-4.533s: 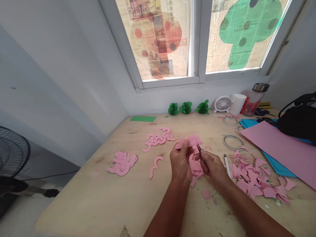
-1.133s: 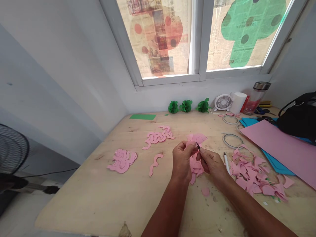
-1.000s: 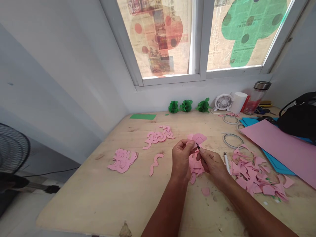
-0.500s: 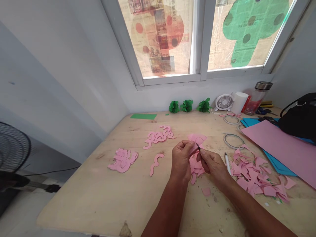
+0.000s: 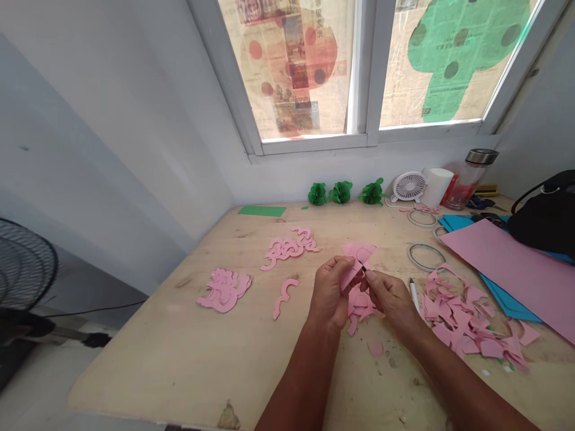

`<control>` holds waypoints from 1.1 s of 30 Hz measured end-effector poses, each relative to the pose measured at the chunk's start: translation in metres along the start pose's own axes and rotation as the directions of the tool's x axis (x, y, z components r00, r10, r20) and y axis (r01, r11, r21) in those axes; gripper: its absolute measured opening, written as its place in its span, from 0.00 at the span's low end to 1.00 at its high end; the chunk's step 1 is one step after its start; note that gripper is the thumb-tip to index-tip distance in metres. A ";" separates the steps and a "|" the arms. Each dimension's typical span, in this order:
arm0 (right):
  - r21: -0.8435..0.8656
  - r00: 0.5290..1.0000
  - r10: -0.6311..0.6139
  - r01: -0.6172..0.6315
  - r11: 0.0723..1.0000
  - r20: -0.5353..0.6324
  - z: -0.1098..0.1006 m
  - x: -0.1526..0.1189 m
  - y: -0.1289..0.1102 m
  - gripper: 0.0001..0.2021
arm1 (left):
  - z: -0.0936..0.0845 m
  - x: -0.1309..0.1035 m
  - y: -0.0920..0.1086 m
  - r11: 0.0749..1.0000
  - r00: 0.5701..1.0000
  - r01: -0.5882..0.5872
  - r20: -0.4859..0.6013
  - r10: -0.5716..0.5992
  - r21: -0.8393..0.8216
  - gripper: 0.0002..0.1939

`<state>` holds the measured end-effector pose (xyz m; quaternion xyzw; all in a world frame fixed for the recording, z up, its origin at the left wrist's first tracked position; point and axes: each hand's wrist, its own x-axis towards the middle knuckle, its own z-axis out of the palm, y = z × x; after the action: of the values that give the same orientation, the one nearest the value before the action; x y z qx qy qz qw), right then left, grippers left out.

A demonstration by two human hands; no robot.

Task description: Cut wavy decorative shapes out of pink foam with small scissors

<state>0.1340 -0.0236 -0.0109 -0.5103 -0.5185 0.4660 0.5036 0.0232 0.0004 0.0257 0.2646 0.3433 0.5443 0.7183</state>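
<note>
My left hand (image 5: 331, 287) pinches a piece of pink paper (image 5: 353, 272) with a curved outline drawn on it. In my right hand (image 5: 390, 294), closed fingers grip what look like small scissors (image 5: 363, 269); only a thin dark blade shows, against the paper's right side, and the handles are hidden. Below both hands lie pink paper pieces (image 5: 360, 304), partly covered by the fingers. A wavy pink strip (image 5: 286, 297) rests left of my left hand. Farther left are a stack of scalloped pink cutouts (image 5: 225, 291) and a pile of curved pink strips (image 5: 290, 246).
Pink scraps (image 5: 465, 314) and a white pen (image 5: 414, 294) lie right of my right hand. Beyond are tape rings (image 5: 426, 257), a large pink sheet (image 5: 507, 263) over blue sheets, and a black bag (image 5: 548, 209). Green paper ornaments (image 5: 340, 192), a small fan (image 5: 409, 186) and a glass bottle (image 5: 471, 179) line the wall.
The pink paper has tilted slightly in my left hand, and the dark blade has shifted a little along it. My right hand stays close beside the left.
</note>
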 end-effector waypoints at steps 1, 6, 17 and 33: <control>0.000 1.000 -0.004 0.004 1.000 -0.008 0.000 0.000 0.000 0.21 | 0.000 0.000 0.000 1.000 1.000 0.006 0.004 -0.006 -0.005 0.10; 0.005 0.999 -0.012 0.012 1.000 -0.034 -0.001 0.000 -0.003 0.21 | -0.001 0.002 -0.006 0.999 0.999 -0.045 0.030 0.045 0.016 0.10; 0.201 0.991 0.071 -0.094 0.975 0.117 -0.002 -0.001 -0.002 0.20 | 0.004 -0.004 -0.001 0.977 0.989 -0.151 0.021 0.149 0.152 0.10; 0.132 0.992 0.082 -0.094 0.987 0.098 -0.005 0.000 -0.008 0.20 | 0.002 -0.002 0.004 0.933 0.972 -0.221 -0.012 0.234 0.285 0.08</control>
<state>0.1386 -0.0239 -0.0026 -0.4750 -0.4850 0.5452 0.4918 0.0225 -0.0008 0.0304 0.3893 0.4006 0.5752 0.5976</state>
